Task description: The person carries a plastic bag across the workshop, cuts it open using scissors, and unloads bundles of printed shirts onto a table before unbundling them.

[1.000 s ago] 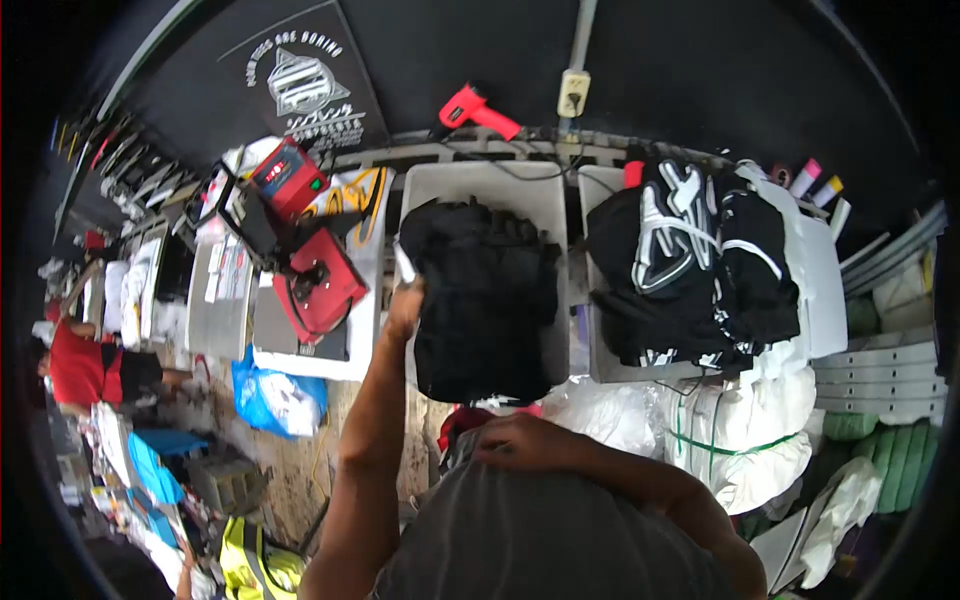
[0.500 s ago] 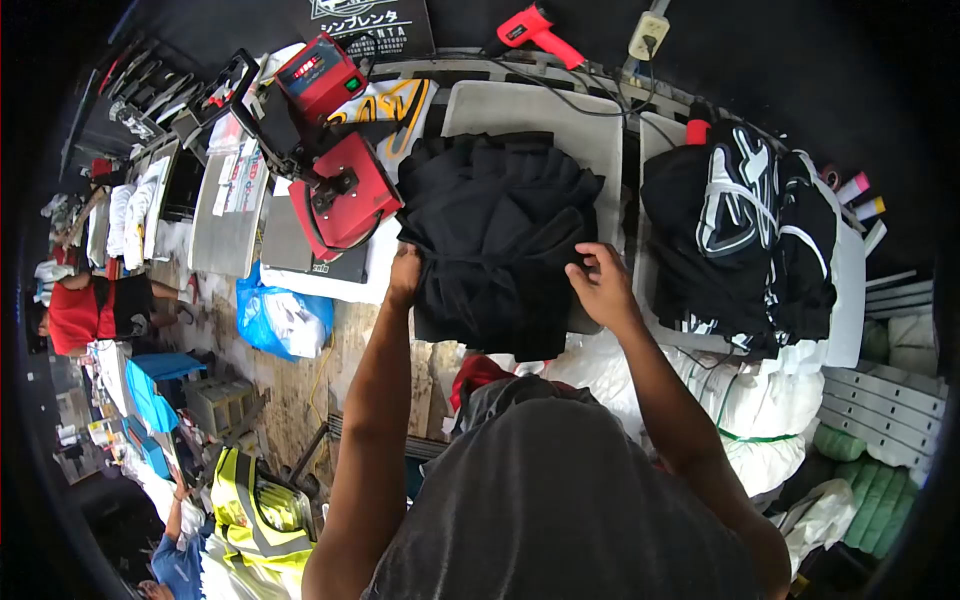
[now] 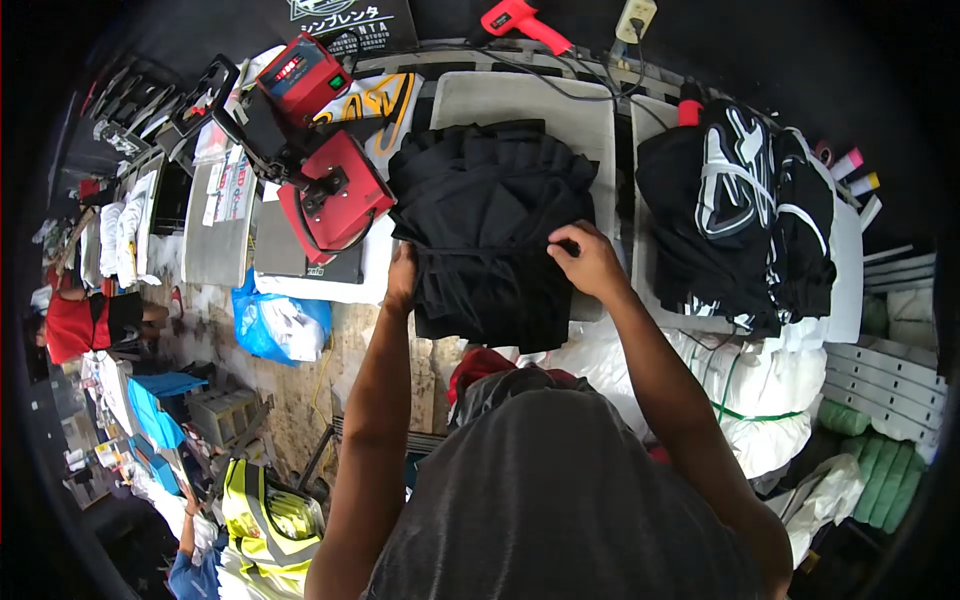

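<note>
A pile of black garments [image 3: 490, 190], with layered, ruffled-looking folds, lies on a grey board in front of me. My left hand [image 3: 401, 277] is closed on the pile's left edge, its fingers partly hidden by the cloth. Over the right side, my right hand [image 3: 588, 260] has thumb and forefinger pinched together at the black fabric. A fold line runs across the pile between both hands. The exact layer in each grip cannot be made out.
Left of the pile stands a red heat press [image 3: 335, 195]. Black garments with white graphics [image 3: 735, 200] lie on the right board. A red heat gun [image 3: 525, 24] is behind. White wrapped bundles [image 3: 755, 390] sit at right; people work at far left.
My right hand has moved left onto the pile, and its spread fingers have come together. The near top layer appears flatter. My left hand stays at the left edge.
</note>
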A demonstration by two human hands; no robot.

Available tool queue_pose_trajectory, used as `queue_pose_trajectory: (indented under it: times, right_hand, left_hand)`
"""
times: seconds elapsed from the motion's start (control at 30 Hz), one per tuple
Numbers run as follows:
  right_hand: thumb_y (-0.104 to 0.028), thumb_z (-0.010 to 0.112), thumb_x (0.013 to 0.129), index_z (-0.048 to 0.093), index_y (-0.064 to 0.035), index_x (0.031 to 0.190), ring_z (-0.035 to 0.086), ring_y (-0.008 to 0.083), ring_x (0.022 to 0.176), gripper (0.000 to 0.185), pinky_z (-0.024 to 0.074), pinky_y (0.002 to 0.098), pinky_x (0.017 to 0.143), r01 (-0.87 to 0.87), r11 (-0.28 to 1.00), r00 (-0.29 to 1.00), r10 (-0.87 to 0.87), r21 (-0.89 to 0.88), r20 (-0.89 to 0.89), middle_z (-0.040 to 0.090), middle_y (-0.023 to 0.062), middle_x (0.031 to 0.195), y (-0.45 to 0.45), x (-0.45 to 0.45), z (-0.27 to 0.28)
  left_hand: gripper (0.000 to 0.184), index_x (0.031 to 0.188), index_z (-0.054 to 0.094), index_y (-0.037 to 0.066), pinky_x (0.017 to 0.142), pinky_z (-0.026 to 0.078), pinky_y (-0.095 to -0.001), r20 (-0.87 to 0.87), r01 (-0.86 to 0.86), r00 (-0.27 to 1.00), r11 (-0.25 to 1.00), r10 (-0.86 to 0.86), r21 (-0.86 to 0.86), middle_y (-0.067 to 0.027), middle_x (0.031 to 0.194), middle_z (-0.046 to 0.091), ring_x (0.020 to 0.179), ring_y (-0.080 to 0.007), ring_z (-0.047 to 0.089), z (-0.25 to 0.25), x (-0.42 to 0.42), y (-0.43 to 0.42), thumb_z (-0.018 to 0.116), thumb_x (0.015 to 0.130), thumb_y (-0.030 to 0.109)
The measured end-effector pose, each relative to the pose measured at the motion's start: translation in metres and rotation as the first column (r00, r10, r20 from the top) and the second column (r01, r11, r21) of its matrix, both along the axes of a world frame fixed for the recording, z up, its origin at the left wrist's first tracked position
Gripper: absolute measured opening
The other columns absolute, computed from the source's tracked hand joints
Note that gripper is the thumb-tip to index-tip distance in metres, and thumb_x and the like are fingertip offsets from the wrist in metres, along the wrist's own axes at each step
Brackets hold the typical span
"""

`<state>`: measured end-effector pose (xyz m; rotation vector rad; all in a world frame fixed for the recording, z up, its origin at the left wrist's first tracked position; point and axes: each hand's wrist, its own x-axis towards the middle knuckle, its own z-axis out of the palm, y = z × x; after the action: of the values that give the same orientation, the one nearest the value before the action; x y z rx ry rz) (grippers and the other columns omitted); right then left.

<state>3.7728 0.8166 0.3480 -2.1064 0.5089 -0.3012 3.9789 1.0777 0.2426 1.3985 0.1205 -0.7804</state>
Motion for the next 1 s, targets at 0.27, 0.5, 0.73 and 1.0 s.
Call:
queue_pose_trajectory:
  times: [0.27, 0.5, 0.73, 1.0]
  right_hand:
    - [-0.013, 0.066, 0.078, 0.064, -0.0043, 0.090, 0.061, 0.0256, 0.088, 0.015, 0.0474, 0.0353, 0.077, 0.173, 0.985, 0.984, -0.172, 0.021, -0.052, 0.062, 0.0111, 0.089, -0.002, -0.004, -0.034]
    - [-0.031, 0.049, 0.097, 0.059, -0.0017, 0.118, 0.062, 0.0216, 0.096, 0.037, 0.0491, 0.0335, 0.087, 0.112, 0.304, 0.917, -0.399, 0.946, 0.019, 0.063, 0.0111, 0.112, -0.067, -0.073, -0.129]
    - [-0.028, 0.046, 0.098, 0.057, -0.0006, 0.122, 0.064, 0.0232, 0.101, 0.038, 0.0528, 0.0347, 0.089, -0.418, -0.046, 0.858, -0.347, 0.907, 0.378, 0.064, 0.0116, 0.115, -0.035, -0.061, -0.055]
    - [-0.023, 0.048, 0.097, 0.059, -0.0009, 0.116, 0.064, 0.0239, 0.097, 0.032, 0.0532, 0.0360, 0.087, 0.100, 0.139, 0.948, -0.314, 0.985, -0.051, 0.065, 0.0117, 0.110, -0.035, -0.055, -0.088]
  left_hand:
    - [0.050, 0.128, 0.055, 0.000, 0.094, 0.043, -0.0300, 0.312, 0.087, 0.944, 0.993, -0.108, 0.079, -0.0117, 0.114, 0.064, 0.105, -0.0201, 0.059, 0.028, -0.018, -0.017, 0.045, 0.099, 0.040]
    - [0.053, 0.140, 0.044, 0.008, 0.091, 0.047, -0.0334, 0.501, 0.333, 0.803, 0.940, -0.321, 0.068, -0.0116, 0.106, 0.063, 0.101, -0.0196, 0.059, 0.070, -0.077, -0.095, 0.051, 0.098, 0.039]
    - [0.049, 0.142, 0.040, 0.006, 0.103, 0.036, -0.0387, 0.615, 0.239, 0.739, 0.961, -0.275, 0.142, -0.0209, 0.129, 0.049, 0.119, -0.0365, 0.048, 0.118, -0.130, -0.121, 0.043, 0.100, 0.031]
    - [0.026, 0.113, 0.065, 0.004, 0.083, 0.048, -0.0294, 0.782, 0.261, 0.589, 0.964, -0.204, 0.054, -0.0127, 0.108, 0.066, 0.090, -0.0208, 0.063, 0.227, -0.134, -0.082, 0.055, 0.089, 0.002]
